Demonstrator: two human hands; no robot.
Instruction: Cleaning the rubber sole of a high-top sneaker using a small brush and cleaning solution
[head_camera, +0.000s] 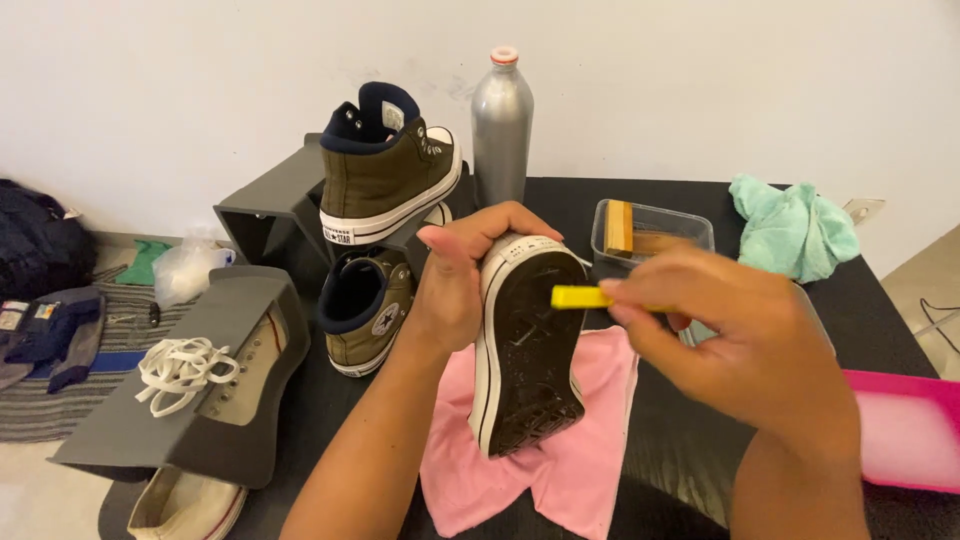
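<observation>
L hand (455, 280) clamped on shoe (525, 350), sole up over pink cloth (590, 450) on table (880, 320), w/ R hand (740, 350) pinching yellow brush (578, 297) against sole.

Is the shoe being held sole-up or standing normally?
Tipped, sole facing the camera. The left hand grips the shoe, whose dark tread shows, while the right hand holds a yellow tool against it.
</observation>
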